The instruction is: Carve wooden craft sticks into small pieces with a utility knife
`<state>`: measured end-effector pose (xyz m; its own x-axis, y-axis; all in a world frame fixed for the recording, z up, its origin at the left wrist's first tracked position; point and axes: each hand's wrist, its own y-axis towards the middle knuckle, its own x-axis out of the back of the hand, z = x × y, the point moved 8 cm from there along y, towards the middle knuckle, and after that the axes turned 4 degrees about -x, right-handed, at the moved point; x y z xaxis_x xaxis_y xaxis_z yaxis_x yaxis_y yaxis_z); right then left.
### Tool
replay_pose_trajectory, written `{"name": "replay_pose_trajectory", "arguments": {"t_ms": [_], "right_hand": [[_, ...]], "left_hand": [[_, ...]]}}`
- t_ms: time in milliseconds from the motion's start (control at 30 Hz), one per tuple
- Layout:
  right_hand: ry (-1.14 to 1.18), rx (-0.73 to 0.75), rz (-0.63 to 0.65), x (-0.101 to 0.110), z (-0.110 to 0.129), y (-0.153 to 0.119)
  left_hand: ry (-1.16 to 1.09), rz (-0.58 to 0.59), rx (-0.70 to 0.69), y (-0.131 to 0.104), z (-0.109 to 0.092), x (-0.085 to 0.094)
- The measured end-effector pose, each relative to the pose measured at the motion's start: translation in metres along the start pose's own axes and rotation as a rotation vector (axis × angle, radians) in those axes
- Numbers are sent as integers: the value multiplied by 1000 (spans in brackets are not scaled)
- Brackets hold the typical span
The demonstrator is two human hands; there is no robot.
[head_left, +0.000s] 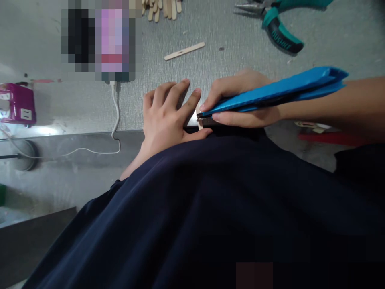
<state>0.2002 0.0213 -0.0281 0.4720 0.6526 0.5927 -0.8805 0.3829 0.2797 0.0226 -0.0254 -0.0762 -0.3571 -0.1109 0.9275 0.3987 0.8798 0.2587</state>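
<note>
A wooden craft stick [201,124] lies across the table's near edge, partly hidden by my hands. My left hand [168,110] rests on the tabletop with its fingers bent and apart. Its index finger and thumb steady the stick, with the thumb at the near end. My right hand [240,98] is closed around a slim blue tool [279,88] with a dark tip. That tip touches the middle of the stick, between my left index finger and thumb; the tool's exact kind is unclear.
Another craft stick [184,51], marked at its middle, lies ahead. Several more sticks [162,9] are piled at the far edge. Green-handled pliers [279,30] lie far right. A white cable [116,108] runs from a blurred device [111,40]; a purple box [18,104] sits left.
</note>
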Motion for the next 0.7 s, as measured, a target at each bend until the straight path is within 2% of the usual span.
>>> {"name": "replay_pose_trajectory", "arguments": {"t_ms": [200,433,533,700], "right_hand": [[19,56,-86,0,3,0],[21,115,-78,-2,0,0],[-1,127,-105,0,0,0],[11,106,-60,-2,1,0]], "left_hand": [[-10,-9,5,1,-3,1],[23,1,0,0,-2,0],[39,-28,-53,0,-5,1],[117,-62,-53,0,-9,7]]}}
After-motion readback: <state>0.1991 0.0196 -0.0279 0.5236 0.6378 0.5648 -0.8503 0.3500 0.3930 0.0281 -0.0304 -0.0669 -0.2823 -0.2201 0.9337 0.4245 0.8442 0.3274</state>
